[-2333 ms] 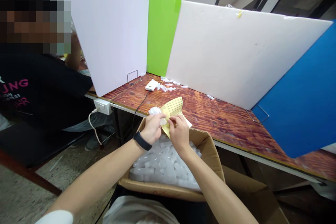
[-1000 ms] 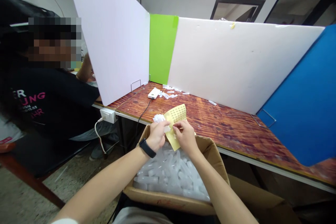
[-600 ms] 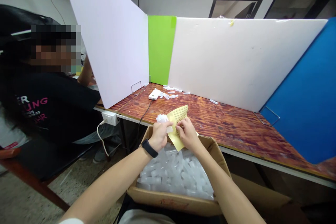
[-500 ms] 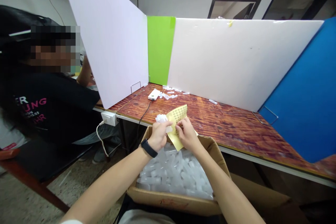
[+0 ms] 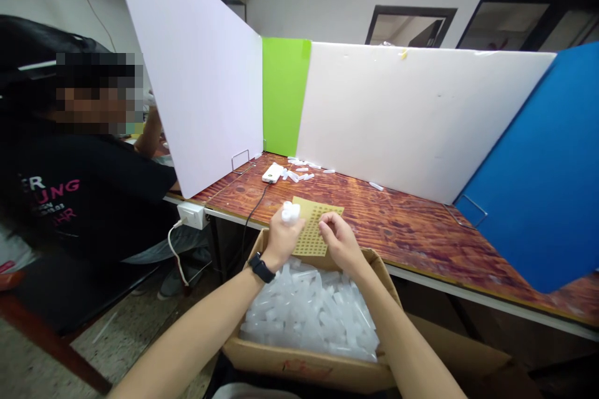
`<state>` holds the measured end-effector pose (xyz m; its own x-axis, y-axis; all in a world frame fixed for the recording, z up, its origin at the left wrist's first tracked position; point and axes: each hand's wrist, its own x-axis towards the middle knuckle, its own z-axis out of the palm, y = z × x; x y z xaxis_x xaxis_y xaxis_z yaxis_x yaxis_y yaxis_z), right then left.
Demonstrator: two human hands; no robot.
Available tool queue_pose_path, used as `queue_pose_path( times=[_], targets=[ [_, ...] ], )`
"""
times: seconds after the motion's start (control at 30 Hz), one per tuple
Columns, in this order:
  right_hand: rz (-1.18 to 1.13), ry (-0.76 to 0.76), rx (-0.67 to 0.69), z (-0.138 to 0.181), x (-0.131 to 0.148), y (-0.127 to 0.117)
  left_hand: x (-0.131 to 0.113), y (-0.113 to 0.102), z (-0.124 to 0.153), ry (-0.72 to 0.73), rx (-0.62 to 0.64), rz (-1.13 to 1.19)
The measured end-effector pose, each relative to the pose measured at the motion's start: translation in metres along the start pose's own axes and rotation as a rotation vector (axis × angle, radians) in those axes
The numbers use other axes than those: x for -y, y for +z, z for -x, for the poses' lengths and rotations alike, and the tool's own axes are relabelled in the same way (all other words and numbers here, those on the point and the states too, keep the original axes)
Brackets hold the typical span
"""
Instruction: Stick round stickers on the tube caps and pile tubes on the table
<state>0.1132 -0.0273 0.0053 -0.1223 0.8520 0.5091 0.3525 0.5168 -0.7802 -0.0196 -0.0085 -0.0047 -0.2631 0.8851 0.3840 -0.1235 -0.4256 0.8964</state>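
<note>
My left hand (image 5: 278, 238), with a black band on the wrist, is closed round a small bunch of white plastic tubes (image 5: 290, 212). A yellow sticker sheet (image 5: 314, 232) lies flat between my hands at the table's front edge, its left side behind my left hand. My right hand (image 5: 340, 242) hovers just right of the sheet with thumb and fingertips pinched; what they hold is too small to see. Both hands are above an open cardboard box (image 5: 299, 366) filled with several clear plastic tubes (image 5: 311, 318).
The wooden table (image 5: 412, 224) is walled by white (image 5: 412, 118), green (image 5: 283, 93) and blue (image 5: 538, 168) panels. A white device (image 5: 271, 173) with a black cable and loose tubes (image 5: 299, 171) lie at the back. A power strip (image 5: 191, 215) hangs left. A person in a black shirt (image 5: 79, 193) sits left.
The yellow sheet, held upright and bent between both hands before, now lies flat. My right hand has come off it, pinched. The camera view tilted slightly.
</note>
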Motion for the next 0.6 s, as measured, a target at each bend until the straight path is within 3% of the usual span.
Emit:
queue_pose_path(
  times=[0.2, 0.3, 0.43, 0.6],
  targets=[
    [-0.163, -0.004, 0.033, 0.0, 0.027, -0.015, -0.011, -0.006, 0.009, 0.331, 0.232, -0.305],
    [-0.193, 0.027, 0.08, 0.0, 0.034, -0.017, -0.009, -0.007, 0.009, 0.444, 0.272, -0.427],
    [-0.257, 0.049, 0.176, -0.001, 0.037, -0.019, -0.009, -0.008, 0.009, 0.514, 0.32, -0.482],
    [-0.278, 0.045, 0.211, -0.001, 0.037, -0.023, -0.014, -0.009, 0.011, 0.496, 0.332, -0.449]
  ],
)
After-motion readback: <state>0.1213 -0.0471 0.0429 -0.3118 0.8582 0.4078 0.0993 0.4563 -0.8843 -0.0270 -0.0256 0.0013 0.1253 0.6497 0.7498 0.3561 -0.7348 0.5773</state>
